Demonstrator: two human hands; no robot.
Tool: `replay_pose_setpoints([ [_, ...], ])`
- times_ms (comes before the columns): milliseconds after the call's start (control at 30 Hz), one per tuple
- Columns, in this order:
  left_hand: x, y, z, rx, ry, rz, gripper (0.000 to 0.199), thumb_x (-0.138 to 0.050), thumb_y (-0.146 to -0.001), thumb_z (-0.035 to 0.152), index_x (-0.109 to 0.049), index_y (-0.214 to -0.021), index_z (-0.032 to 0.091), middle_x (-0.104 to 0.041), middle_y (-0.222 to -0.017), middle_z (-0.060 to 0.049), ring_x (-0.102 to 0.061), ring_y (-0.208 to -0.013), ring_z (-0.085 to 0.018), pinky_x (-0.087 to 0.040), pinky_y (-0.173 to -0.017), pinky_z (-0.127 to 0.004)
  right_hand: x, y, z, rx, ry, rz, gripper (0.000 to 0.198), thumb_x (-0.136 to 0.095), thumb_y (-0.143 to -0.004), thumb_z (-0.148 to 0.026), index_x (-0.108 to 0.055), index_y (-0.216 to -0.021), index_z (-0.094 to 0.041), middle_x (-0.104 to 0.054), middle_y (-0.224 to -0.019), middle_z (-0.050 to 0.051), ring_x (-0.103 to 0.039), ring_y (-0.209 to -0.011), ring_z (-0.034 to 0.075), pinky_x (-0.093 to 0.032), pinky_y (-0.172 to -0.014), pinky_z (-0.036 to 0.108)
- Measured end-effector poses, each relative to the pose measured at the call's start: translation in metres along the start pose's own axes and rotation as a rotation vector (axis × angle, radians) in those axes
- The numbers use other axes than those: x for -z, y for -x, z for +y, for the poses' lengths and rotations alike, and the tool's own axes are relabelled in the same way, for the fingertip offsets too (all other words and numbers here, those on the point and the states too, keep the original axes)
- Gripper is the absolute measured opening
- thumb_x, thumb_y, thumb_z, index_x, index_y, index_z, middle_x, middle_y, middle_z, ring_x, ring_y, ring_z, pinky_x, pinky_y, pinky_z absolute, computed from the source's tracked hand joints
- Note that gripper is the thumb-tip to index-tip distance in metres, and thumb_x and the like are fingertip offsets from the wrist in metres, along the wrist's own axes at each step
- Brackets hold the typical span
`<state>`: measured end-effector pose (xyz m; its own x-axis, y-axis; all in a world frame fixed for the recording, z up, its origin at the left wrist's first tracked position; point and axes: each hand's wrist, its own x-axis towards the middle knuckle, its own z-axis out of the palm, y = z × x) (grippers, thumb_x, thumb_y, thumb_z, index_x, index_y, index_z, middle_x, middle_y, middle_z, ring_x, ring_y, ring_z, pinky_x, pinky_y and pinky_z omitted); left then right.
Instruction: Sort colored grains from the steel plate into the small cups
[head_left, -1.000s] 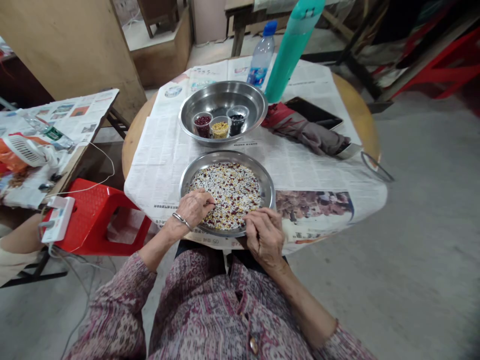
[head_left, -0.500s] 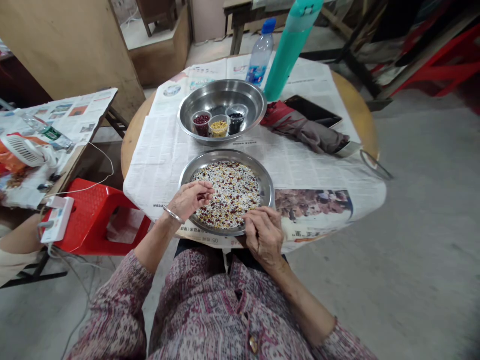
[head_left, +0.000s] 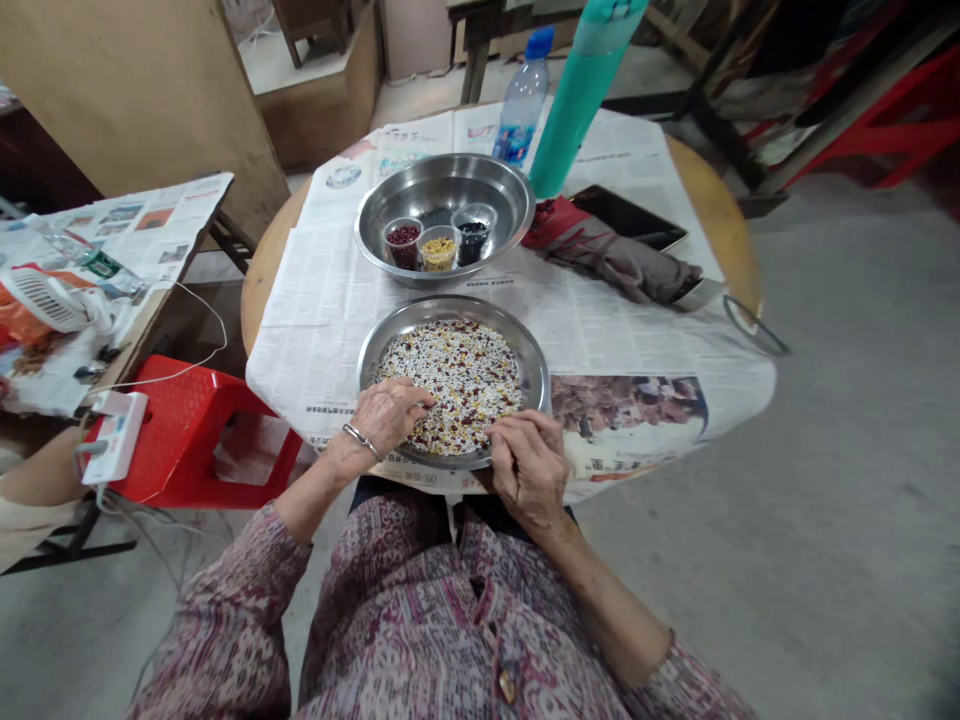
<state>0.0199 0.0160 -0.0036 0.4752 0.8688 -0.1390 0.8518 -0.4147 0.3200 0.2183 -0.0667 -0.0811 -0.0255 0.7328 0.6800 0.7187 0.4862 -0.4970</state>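
A shallow steel dish (head_left: 534, 352) close in front of me holds mixed white grains (head_left: 450, 372) with dark red, yellow and black beans among them. My left hand (head_left: 386, 412) is over its front left rim, palm down, thumb and fingers closed together at the grains; whatever they pinch is too small to make out. At the front right rim, my right hand (head_left: 529, 468) is curled, its fingertips pressed together just inside the dish. What it holds, if anything, is hidden. Behind stands a larger steel basin (head_left: 439, 180) with small cups of red beans (head_left: 403, 240), yellow kernels (head_left: 438, 250) and black beans (head_left: 472, 240).
Newspaper (head_left: 300, 300) covers the round table. A clear bottle (head_left: 521, 105), a teal bottle (head_left: 577, 110), a folded umbrella (head_left: 615, 255) and a dark tablet-like object (head_left: 637, 218) lie or stand behind and right. A red stool (head_left: 187, 430) with a power strip (head_left: 116, 440) is at left.
My left hand has come down and turned palm down, its fingertips now at the grains instead of raised above them. My right hand stays at the same rim.
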Motion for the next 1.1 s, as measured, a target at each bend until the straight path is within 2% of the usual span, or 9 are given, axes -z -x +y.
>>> replay_pose_setpoints([
  [400,0.0,-0.002,0.0,0.007,0.0,-0.002,0.015,-0.06,-0.088,0.021,-0.074,-0.091,0.024,-0.069,-0.091,-0.002,-0.063,-0.088,-0.016,-0.049,-0.081,-0.027,0.0,0.0,-0.001,0.002,-0.004,0.01,0.016,-0.053,-0.087,-0.01,-0.063,-0.096,-0.02,-0.069,-0.09,0.007,-0.057,-0.098,0.023,-0.048,-0.092,0.043],
  [600,-0.001,-0.001,-0.001,-0.011,0.107,0.055,0.011,-0.064,-0.085,0.019,-0.074,-0.084,0.022,-0.067,-0.084,-0.001,-0.059,-0.079,-0.014,-0.045,-0.077,-0.027,0.0,0.0,0.0,0.005,-0.001,0.007,0.016,-0.053,-0.087,-0.009,-0.062,-0.096,-0.019,-0.069,-0.09,0.007,-0.057,-0.099,0.023,-0.049,-0.092,0.043],
  [700,0.002,0.0,-0.002,0.014,0.322,0.109,0.004,-0.069,-0.08,0.019,-0.073,-0.079,0.019,-0.055,-0.062,0.003,-0.048,-0.062,-0.01,-0.04,-0.066,-0.024,0.0,-0.001,0.0,0.009,0.003,0.009,0.016,-0.053,-0.087,-0.009,-0.063,-0.096,-0.019,-0.069,-0.09,0.007,-0.057,-0.099,0.024,-0.049,-0.092,0.043],
  [800,0.009,0.0,-0.002,0.088,0.718,0.089,0.009,-0.071,-0.078,0.026,-0.071,-0.079,0.017,-0.041,-0.052,0.007,-0.036,-0.053,-0.007,-0.031,-0.055,-0.022,-0.001,-0.001,0.0,0.01,0.003,0.01,0.016,-0.054,-0.087,-0.009,-0.063,-0.096,-0.019,-0.069,-0.09,0.007,-0.057,-0.099,0.023,-0.049,-0.092,0.043],
  [867,0.013,0.001,-0.002,0.138,1.045,0.037,0.014,-0.071,-0.077,0.03,-0.069,-0.081,0.016,-0.046,-0.057,0.006,-0.037,-0.053,-0.006,-0.029,-0.053,-0.021,-0.001,-0.001,0.0,0.006,-0.001,0.011,0.017,-0.053,-0.087,-0.009,-0.063,-0.096,-0.02,-0.069,-0.09,0.006,-0.058,-0.098,0.023,-0.049,-0.092,0.043],
  [967,0.016,0.002,0.0,0.178,1.469,-0.039,0.02,-0.073,-0.075,0.031,-0.065,-0.084,0.015,-0.056,-0.07,0.002,-0.046,-0.06,-0.005,-0.035,-0.055,-0.019,-0.001,0.0,0.0,-0.003,-0.008,0.008,0.016,-0.053,-0.087,-0.011,-0.063,-0.096,-0.02,-0.069,-0.091,0.006,-0.058,-0.098,0.023,-0.048,-0.093,0.042],
  [1033,0.016,0.002,0.002,0.169,1.629,-0.079,0.021,-0.073,-0.074,0.029,-0.062,-0.084,0.015,-0.061,-0.079,-0.001,-0.053,-0.068,-0.007,-0.041,-0.059,-0.019,-0.001,-0.001,0.0,-0.003,-0.015,0.008,0.016,-0.052,-0.088,-0.011,-0.063,-0.096,-0.02,-0.069,-0.09,0.006,-0.058,-0.098,0.023,-0.048,-0.093,0.042],
  [1100,0.015,0.001,0.005,0.152,1.691,-0.116,0.018,-0.07,-0.075,0.026,-0.059,-0.084,0.015,-0.063,-0.087,-0.004,-0.058,-0.075,-0.009,-0.045,-0.064,-0.02,0.0,-0.001,-0.001,0.002,-0.016,0.011,0.017,-0.052,-0.088,-0.011,-0.063,-0.096,-0.02,-0.069,-0.09,0.006,-0.058,-0.098,0.022,-0.047,-0.093,0.042],
])
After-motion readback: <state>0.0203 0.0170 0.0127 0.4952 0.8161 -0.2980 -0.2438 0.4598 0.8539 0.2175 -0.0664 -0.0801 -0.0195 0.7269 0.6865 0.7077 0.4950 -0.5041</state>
